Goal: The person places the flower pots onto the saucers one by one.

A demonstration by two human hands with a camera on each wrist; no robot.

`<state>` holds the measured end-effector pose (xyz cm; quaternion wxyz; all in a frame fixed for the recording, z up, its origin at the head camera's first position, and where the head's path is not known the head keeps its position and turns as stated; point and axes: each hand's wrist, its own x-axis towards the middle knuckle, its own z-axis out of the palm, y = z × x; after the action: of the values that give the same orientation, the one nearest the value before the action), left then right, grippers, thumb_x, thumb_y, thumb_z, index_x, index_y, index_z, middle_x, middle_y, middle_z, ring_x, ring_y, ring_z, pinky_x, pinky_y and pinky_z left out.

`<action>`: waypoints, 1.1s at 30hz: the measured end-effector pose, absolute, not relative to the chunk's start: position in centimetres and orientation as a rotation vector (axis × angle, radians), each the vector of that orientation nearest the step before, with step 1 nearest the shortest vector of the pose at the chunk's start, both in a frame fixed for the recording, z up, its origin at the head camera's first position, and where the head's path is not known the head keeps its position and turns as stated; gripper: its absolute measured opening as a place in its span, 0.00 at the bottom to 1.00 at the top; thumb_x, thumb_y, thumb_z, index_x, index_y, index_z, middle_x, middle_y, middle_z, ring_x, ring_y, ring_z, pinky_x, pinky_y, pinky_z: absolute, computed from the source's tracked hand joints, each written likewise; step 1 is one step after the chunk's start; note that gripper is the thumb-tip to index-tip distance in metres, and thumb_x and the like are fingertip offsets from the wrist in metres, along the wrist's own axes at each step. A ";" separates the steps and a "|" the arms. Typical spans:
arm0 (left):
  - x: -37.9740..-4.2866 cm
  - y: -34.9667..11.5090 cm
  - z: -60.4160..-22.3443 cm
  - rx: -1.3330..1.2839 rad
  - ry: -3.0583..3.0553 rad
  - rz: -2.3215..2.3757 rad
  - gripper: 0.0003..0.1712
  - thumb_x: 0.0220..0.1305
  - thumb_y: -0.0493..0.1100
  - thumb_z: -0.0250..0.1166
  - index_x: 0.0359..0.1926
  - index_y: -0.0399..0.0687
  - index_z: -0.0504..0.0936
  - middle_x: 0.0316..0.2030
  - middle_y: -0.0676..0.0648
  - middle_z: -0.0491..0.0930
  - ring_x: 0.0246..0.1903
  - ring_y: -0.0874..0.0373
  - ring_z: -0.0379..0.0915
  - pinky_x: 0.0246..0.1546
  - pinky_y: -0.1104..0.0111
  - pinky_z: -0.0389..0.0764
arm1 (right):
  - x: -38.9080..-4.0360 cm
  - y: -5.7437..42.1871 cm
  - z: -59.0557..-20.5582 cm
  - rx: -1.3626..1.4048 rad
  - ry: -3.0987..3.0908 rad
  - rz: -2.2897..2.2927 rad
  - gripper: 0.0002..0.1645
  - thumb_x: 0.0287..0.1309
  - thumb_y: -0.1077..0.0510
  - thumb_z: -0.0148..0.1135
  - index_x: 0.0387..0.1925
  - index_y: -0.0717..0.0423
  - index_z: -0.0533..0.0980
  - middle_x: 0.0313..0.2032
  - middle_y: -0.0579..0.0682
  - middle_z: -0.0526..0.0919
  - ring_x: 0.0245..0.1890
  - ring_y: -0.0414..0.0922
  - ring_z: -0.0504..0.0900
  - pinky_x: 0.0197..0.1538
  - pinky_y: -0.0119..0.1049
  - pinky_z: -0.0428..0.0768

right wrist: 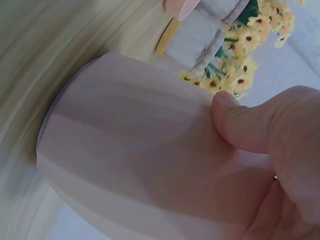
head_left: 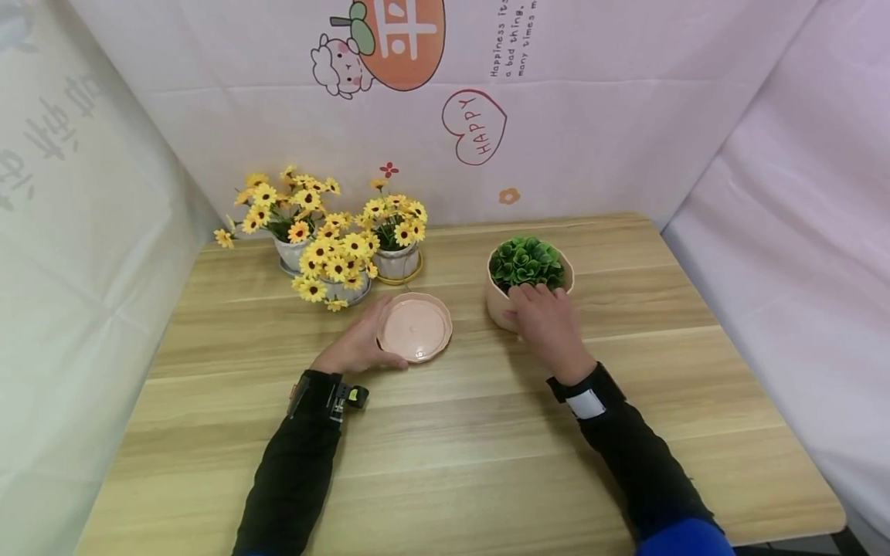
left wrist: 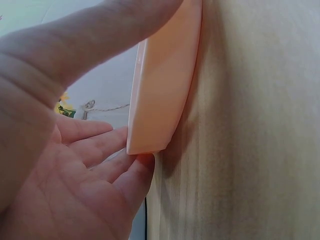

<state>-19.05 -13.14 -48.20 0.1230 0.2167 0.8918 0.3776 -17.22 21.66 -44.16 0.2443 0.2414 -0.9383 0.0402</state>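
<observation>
A pink scalloped saucer point(head_left: 415, 328) is near the middle of the table. My left hand point(head_left: 360, 341) holds it by its left edge, thumb at the near side and fingers along the far side. In the left wrist view the saucer's side wall point(left wrist: 162, 85) shows between thumb and fingers, close over the wood. To the right stands a pink plant pot point(head_left: 497, 303) with a leafy green plant point(head_left: 524, 261) inside. My right hand point(head_left: 549, 328) pinches the pot's near rim, thumb on the outer wall; its fingertips inside are partly hidden by the hand.
Several yellow daisy-like flowers in grey pots stand at the back left, among them a left pot point(head_left: 290, 252), a front pot point(head_left: 345, 289) and a right pot point(head_left: 396, 264) on a yellow saucer point(head_left: 415, 275). A printed curtain point(head_left: 591, 139) hangs behind the wooden table point(head_left: 445, 463).
</observation>
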 end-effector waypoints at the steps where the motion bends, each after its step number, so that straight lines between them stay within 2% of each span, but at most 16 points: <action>1: -19.1 -13.1 -48.2 0.623 2.603 1.097 0.77 0.44 0.50 0.89 0.84 0.38 0.47 0.83 0.32 0.47 0.83 0.35 0.43 0.83 0.40 0.50 | -17.1 21.4 -44.1 0.668 -2.568 0.114 0.21 0.70 0.52 0.68 0.29 0.56 0.67 0.27 0.54 0.78 0.29 0.57 0.77 0.30 0.40 0.58; 9: -19.2 -13.3 -48.5 0.618 2.601 1.115 0.78 0.43 0.51 0.89 0.84 0.37 0.46 0.83 0.32 0.48 0.83 0.35 0.44 0.82 0.39 0.51 | -16.4 19.8 -44.0 0.743 -2.564 0.094 0.18 0.72 0.51 0.65 0.31 0.57 0.69 0.29 0.53 0.78 0.30 0.55 0.77 0.31 0.41 0.62; 17: -19.9 -13.9 -49.9 0.657 2.599 1.172 0.81 0.40 0.60 0.89 0.85 0.41 0.47 0.83 0.33 0.48 0.82 0.34 0.45 0.81 0.36 0.52 | -15.7 18.3 -43.8 0.779 -2.610 0.073 0.17 0.69 0.51 0.68 0.34 0.56 0.70 0.35 0.53 0.82 0.33 0.54 0.79 0.34 0.43 0.68; 23: -20.8 -14.4 -51.8 0.656 2.619 1.170 0.83 0.38 0.65 0.88 0.85 0.44 0.48 0.84 0.37 0.49 0.84 0.40 0.44 0.83 0.42 0.52 | -15.4 17.3 -43.9 0.813 -2.611 0.090 0.16 0.70 0.53 0.68 0.33 0.55 0.70 0.35 0.52 0.81 0.33 0.53 0.78 0.34 0.42 0.66; 27: -21.2 -14.5 -52.2 0.671 2.630 1.145 0.83 0.38 0.68 0.87 0.85 0.44 0.48 0.84 0.37 0.49 0.84 0.40 0.44 0.83 0.43 0.52 | -15.3 17.0 -44.0 0.825 -2.607 0.096 0.16 0.70 0.52 0.68 0.33 0.54 0.70 0.35 0.52 0.82 0.34 0.52 0.78 0.35 0.41 0.65; 33: -20.5 -13.9 -50.7 0.694 2.615 1.138 0.79 0.42 0.62 0.88 0.85 0.42 0.48 0.83 0.33 0.48 0.83 0.34 0.44 0.81 0.38 0.52 | -15.2 17.1 -44.3 0.818 -2.591 0.071 0.16 0.71 0.51 0.68 0.33 0.54 0.71 0.34 0.52 0.82 0.34 0.53 0.79 0.35 0.41 0.65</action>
<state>-20.49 -13.89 -50.67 0.1030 0.2352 0.8863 0.3855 -15.23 17.05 -44.27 0.2104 0.2944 -0.9319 0.0254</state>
